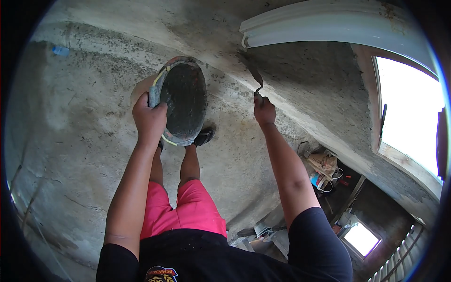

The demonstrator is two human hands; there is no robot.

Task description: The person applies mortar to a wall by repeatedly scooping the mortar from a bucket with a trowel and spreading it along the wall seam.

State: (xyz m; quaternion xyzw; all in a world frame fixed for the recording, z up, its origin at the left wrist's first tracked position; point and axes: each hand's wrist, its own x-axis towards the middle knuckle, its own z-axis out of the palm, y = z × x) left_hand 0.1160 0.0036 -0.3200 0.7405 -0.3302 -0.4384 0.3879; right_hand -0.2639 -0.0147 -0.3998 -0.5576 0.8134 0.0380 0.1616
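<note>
My left hand [150, 118] is closed on the near-left rim of a round bucket [154, 96], which is tilted so that its opening shows. Wet grey mortar [184, 101] lies inside it. To the right, my right hand [265, 111] is wrapped round the handle of a trowel [256, 77]. The trowel's blade points up and away, close to the rough grey wall [310, 70], where a darker patch shows. Whether the blade touches the wall I cannot tell.
A long white panel [329, 23] spans the upper right, beside a bright window opening [408, 108]. A cement bag [324, 162] and a blue-and-white pail [318, 181] stand at the lower right. A small blue item [60, 50] lies at the upper left of the concrete floor [80, 127].
</note>
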